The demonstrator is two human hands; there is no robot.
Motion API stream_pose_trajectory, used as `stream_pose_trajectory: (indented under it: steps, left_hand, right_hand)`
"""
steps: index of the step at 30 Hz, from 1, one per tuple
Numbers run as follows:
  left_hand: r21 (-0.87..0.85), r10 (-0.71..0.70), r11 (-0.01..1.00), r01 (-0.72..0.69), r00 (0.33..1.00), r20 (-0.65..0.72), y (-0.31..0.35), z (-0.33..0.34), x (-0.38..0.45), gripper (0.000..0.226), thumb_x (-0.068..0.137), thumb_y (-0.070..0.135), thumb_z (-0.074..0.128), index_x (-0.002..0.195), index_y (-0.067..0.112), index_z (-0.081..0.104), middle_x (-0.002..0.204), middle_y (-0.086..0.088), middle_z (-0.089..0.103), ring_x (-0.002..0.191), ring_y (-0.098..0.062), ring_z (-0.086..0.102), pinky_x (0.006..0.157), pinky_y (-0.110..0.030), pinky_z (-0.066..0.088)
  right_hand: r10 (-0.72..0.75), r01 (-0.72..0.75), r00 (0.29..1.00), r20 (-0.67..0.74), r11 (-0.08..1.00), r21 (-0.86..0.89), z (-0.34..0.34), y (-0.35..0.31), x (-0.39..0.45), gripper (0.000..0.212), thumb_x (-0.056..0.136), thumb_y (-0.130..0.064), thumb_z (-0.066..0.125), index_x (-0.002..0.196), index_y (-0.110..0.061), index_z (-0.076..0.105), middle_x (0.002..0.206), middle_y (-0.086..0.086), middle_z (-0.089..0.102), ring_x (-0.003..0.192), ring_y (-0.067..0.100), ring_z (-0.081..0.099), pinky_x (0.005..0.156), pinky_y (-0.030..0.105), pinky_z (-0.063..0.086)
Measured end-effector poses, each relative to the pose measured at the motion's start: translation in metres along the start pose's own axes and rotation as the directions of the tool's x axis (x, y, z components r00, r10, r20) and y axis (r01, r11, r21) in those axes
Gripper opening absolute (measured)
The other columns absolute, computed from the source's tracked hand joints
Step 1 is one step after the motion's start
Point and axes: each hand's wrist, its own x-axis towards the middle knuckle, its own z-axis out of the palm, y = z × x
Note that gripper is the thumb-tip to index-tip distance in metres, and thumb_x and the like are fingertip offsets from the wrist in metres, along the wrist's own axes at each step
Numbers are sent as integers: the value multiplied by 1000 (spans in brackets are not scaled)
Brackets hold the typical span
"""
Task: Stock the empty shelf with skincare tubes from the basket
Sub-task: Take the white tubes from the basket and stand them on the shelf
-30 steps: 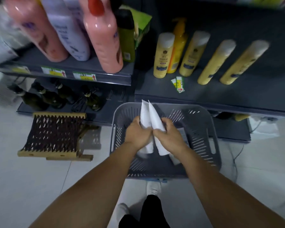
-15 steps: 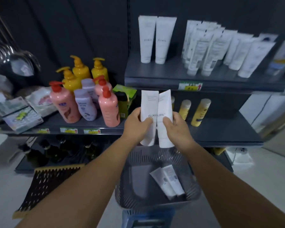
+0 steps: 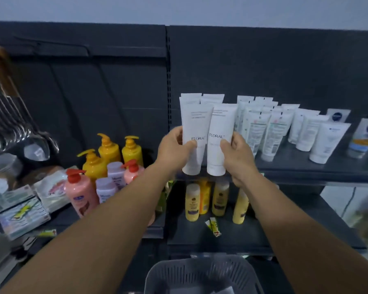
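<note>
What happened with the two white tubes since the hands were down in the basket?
Both tubes went up: the left hand lifted the left tube and the right hand the right tube out of the basket to the shelf, in front of the tubes already standing there. Neither was let go; each hand still grips its own tube, caps down, side by side.
</note>
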Motion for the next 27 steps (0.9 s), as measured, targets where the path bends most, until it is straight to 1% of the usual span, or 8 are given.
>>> stream_pose_trajectory:
  steps: [4,9,13,17,19,23,25,27]
  left_hand:
    - [36,-10,999,11,999,-36,-5,4,49,31,88,13,61,115,29,58,115,9,66,106,-15,61,95,-41,51]
    - [55,-50,997,53,998,-46,-27,11,98,29,90,12,58,113,30,57,118,7,65,110,-16,60,98,-42,50]
    - [55,-71,996,74,997,-43,-47,16,122,28,92,11,55,110,33,54,114,10,63,107,-14,59,95,-35,49]
    - [8,-78,997,79,997,-25,-56,21,138,28,94,11,53,111,33,52,112,11,62,105,-10,58,92,-31,48]
    - [0,-74,997,74,997,-14,-58,23,142,28,94,12,52,112,34,50,110,13,62,104,-9,58,90,-28,46]
    - [10,-76,997,76,997,8,-59,23,143,36,95,13,52,127,29,49,115,14,60,108,-8,56,92,-28,45]
    - [49,-83,996,81,996,32,-60,20,140,45,93,15,54,134,29,44,121,15,58,114,-9,55,99,-33,46]
    - [122,-84,989,78,995,44,-61,15,133,55,91,19,58,142,26,37,134,11,53,124,-13,51,106,-39,43]
  right_hand:
    - [-12,12,1000,17,999,32,8,5,46,31,97,-19,46,128,-23,52,117,-8,61,104,13,58,83,29,48]
    - [18,-20,998,58,999,25,20,30,96,27,97,-14,48,122,-21,54,116,-6,62,104,13,59,85,30,48]
    - [40,-42,996,86,999,29,27,52,120,29,98,-12,47,123,-24,53,112,-11,62,108,12,58,90,30,47]
    - [49,-53,993,107,998,37,31,57,136,26,98,-9,44,113,-29,50,99,-21,59,97,4,57,85,25,44]
    - [48,-51,992,114,998,24,32,57,138,25,98,-9,43,115,-27,50,97,-21,58,94,4,56,84,24,44]
    - [38,-39,991,126,999,5,31,55,135,34,99,-12,42,132,-22,46,107,-14,58,101,6,55,89,26,43]
    - [41,-40,991,126,999,-6,30,55,130,40,99,-16,43,138,-24,42,119,-12,57,110,7,54,95,29,44]
    - [35,-29,988,148,999,-41,27,56,121,45,99,-21,44,142,-26,37,131,-11,53,123,11,51,104,33,41]
